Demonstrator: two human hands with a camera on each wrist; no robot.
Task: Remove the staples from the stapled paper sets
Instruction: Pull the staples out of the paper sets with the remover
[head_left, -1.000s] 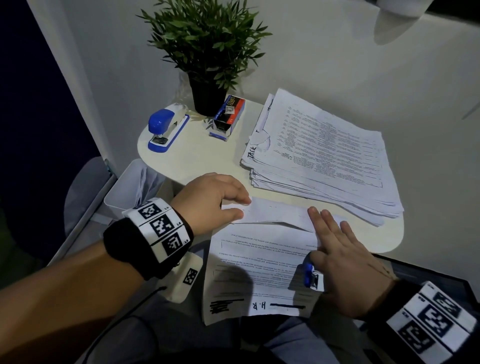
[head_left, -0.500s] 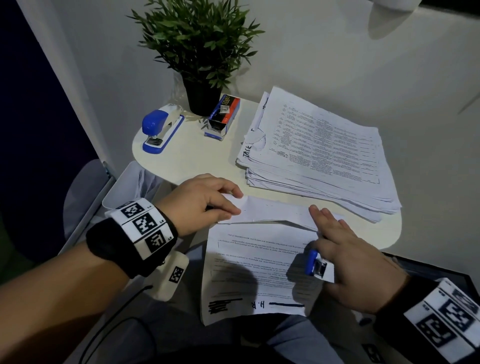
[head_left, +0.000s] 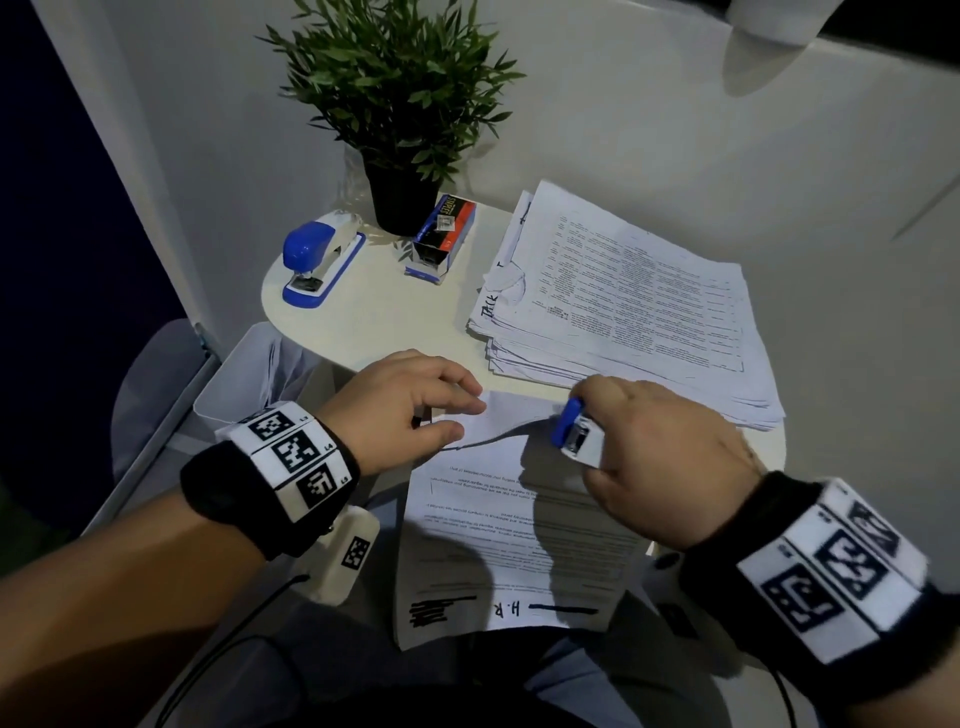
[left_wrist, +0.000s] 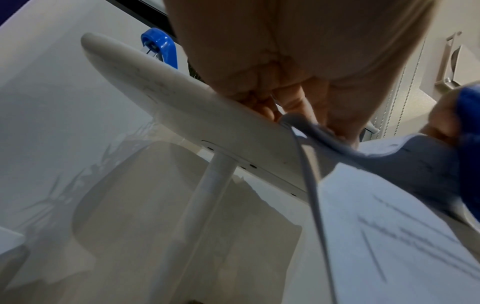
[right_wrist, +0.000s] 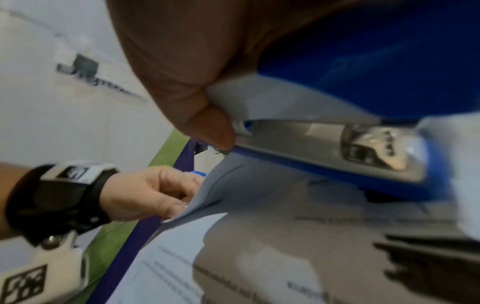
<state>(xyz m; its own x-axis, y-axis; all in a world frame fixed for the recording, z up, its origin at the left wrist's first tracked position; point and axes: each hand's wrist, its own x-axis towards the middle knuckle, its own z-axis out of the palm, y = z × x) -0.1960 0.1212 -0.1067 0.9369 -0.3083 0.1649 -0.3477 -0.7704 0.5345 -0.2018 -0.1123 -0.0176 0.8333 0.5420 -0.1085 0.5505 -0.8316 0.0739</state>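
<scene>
A stapled paper set (head_left: 509, 525) hangs from the near edge of the small round table (head_left: 374, 322) down over my lap, and its top edge is folded back as a flap (head_left: 511, 413). My left hand (head_left: 460, 418) pinches the flap's left corner between thumb and fingers; the right wrist view shows the same left hand (right_wrist: 155, 195) on the paper corner (right_wrist: 207, 197). My right hand (head_left: 597, 431) grips a small blue-and-white staple remover (head_left: 571, 423) at the flap's right end. Its metal mouth (right_wrist: 363, 148) sits just above the sheet. No staple is visible.
A thick stack of printed papers (head_left: 634, 306) fills the table's right half. A blue stapler (head_left: 317, 260), a staple box (head_left: 441, 234) and a potted plant (head_left: 400, 104) stand at the back. A white bin (head_left: 244, 374) with paper sits below left.
My right hand lifted off the lower sheet, closed round the staple remover and moved up to the flap's right end. The left hand kept its pinch on the corner.
</scene>
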